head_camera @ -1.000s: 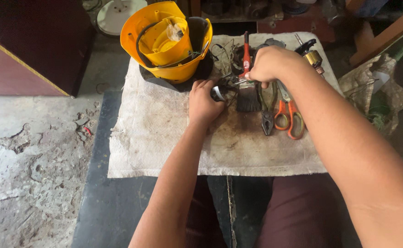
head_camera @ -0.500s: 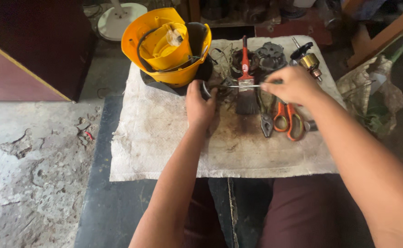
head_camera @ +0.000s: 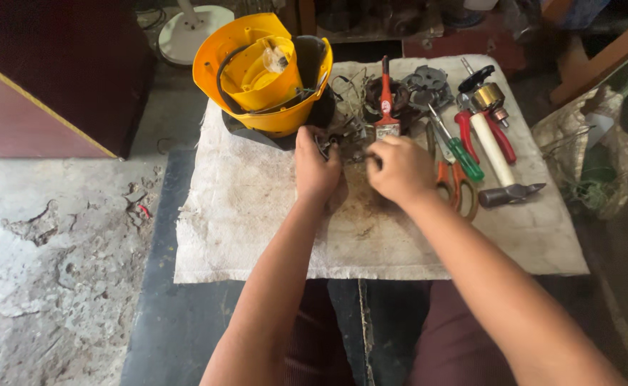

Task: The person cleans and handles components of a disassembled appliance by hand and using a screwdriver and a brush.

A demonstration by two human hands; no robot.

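Left hand (head_camera: 317, 169) curled in a closed grip around a small dark metal part (head_camera: 328, 143), held just above the stained off-white cloth (head_camera: 257, 229) covering the surface. Right hand (head_camera: 400, 169) clenched close beside it, fingers pinching what looks like a thin tool or wire at the same part; too hidden to name surely. Just behind the left hand, a yellow plastic housing (head_camera: 264, 71) tipped on its side, black cable inside. Behind the right hand, a red-handled brush (head_camera: 385, 107). To the right: a green-handled screwdriver (head_camera: 460, 154), orange-handled scissors (head_camera: 460, 189), red-handled pliers (head_camera: 482, 132) and a white-handled hammer (head_camera: 500, 168), all lying on the cloth.
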